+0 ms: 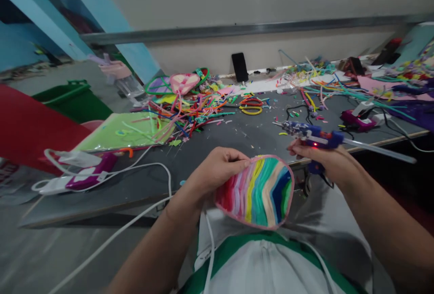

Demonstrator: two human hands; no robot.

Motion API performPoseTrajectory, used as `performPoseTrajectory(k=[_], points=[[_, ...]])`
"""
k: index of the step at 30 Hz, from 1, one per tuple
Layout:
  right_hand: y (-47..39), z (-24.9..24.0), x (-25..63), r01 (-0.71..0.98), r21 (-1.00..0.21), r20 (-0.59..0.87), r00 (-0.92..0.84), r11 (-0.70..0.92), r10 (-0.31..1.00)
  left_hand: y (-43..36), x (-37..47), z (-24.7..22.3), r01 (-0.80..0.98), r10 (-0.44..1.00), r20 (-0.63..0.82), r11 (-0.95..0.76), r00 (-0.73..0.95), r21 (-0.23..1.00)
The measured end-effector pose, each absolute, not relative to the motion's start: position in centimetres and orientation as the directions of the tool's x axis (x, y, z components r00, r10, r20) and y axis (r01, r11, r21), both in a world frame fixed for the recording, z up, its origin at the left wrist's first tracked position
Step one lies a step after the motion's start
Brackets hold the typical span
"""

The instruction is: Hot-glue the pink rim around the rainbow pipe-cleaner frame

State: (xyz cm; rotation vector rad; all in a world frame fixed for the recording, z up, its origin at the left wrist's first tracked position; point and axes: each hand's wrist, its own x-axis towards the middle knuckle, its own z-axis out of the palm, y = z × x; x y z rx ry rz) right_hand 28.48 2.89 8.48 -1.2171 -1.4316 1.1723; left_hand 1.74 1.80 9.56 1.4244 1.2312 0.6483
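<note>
My left hand (225,167) pinches the upper left edge of a striped pipe-cleaner piece (259,192). The piece is roundish, with a pink rim and wavy bands of red, pink, yellow, teal, beige, blue and green. It hangs tilted over my lap, just off the table's front edge. In my right hand (322,158) is a blue hot glue gun (312,135), its nozzle pointing left and a small red light lit. A long clear glue stick (379,150) sticks out of its back. The nozzle is above and apart from the striped piece.
Loose pipe cleaners (193,113) cover the table's left side, beside heart-shaped pieces (183,83) and a green sheet (125,131). A phone (239,67) leans at the back. Purple power strips (93,172) with white cables lie left and right. A clear bottle (127,81) stands near the left pillar.
</note>
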Motion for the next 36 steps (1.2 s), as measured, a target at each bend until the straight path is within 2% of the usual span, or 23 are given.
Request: performPoseTrajectory(k=[3,7,12,20,29,36], points=[[7.1,9.1,27.7,-0.033,-0.994,-0.093,-0.172,-0.100,0.981,4.1,2.0,11.1,0.362,0.892,-0.209,0.056,0.401,0.930],[11.4,9.7,26.3,-0.134,-0.976,-0.122,-0.321,-0.172,0.939,8.2,2.5,12.7,0.445,0.806,-0.238,-0.035,0.541,0.895],[13.8,8.4,25.1,-0.154,-0.947,-0.188,-0.445,-0.282,0.875,12.6,3.8,12.1,0.576,0.715,-0.350,-0.088,0.605,0.813],[13.7,4.9,25.6,-0.183,-0.867,-0.347,-0.447,-0.464,0.825,15.1,5.3,8.9,0.634,0.648,-0.460,-0.044,0.606,0.772],[13.1,4.1,25.4,-0.106,-0.898,-0.321,-0.510,-0.428,0.798,14.8,5.7,8.2,0.661,0.704,-0.422,-0.090,0.571,0.745],[13.1,5.3,25.6,0.117,-0.966,-0.258,-0.559,-0.232,0.788,14.6,5.5,7.8,0.679,0.732,-0.370,-0.170,0.572,0.714]])
